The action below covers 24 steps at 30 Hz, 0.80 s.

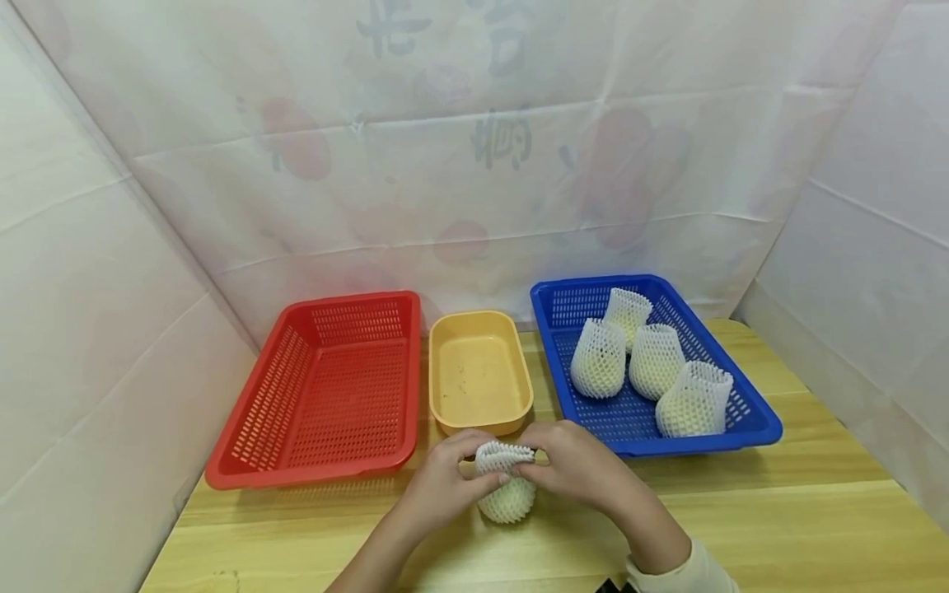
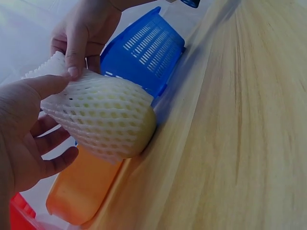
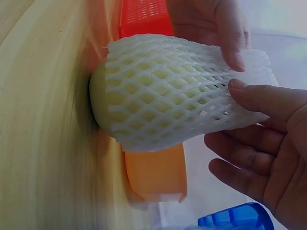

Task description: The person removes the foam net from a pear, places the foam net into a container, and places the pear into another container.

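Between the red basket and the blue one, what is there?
In the head view, the yellow tray stands between red basket and blue basket; nearer the person, the left hand and right hand hold a netted fruit.

Foam netting (image 3: 158,91) hides most of the pale fruit (image 3: 98,98), perhaps a pear. The head view's bottom edge crops a black object (image 1: 615,586); specks (image 1: 463,387) in the yellow tray (image 1: 482,358) are too small to identify.

Behind the nearest fruit (image 1: 507,501), a tub (image 1: 478,379) separates two baskets (image 1: 348,403) (image 1: 619,420).
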Tool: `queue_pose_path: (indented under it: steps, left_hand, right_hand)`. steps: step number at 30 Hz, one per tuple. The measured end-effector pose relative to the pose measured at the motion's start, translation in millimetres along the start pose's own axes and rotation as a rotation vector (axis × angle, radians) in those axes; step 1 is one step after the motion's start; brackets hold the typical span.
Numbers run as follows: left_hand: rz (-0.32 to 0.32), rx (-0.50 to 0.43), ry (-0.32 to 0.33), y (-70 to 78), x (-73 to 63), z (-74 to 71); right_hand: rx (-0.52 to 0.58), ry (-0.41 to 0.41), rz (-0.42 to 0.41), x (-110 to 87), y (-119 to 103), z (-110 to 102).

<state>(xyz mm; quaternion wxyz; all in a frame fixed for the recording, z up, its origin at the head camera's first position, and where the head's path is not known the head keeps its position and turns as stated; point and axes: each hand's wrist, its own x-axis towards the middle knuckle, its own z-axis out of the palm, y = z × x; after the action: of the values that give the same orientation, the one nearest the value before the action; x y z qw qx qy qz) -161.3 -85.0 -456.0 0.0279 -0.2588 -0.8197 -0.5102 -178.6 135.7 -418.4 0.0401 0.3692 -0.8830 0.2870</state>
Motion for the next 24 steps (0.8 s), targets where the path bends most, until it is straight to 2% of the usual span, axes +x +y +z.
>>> queue_pose_path:
  steps: [4,10,16,24]
  left_hand:
    - [-0.025,0.013,-0.015,-1.0,-0.2,0.7]
    - [-0.030,0.026,-0.019,-1.6,0.8,2.0]
    - [-0.011,0.038,0.011,0.2,-0.1,3.1]
    - [0.013,0.012,0.048,0.7,-0.6,4.0]
  right_hand:
    - [-0.005,0.015,-0.019,-0.6,0.4,0.4]
    - [0.003,0.036,-0.031,-1.3,-1.3,-1.3]
    - [0.012,0.040,-0.028,-1.4,-2.4,-2.6]
    - [0.038,0.004,-0.006,-2.0,-2.2,-3.2]
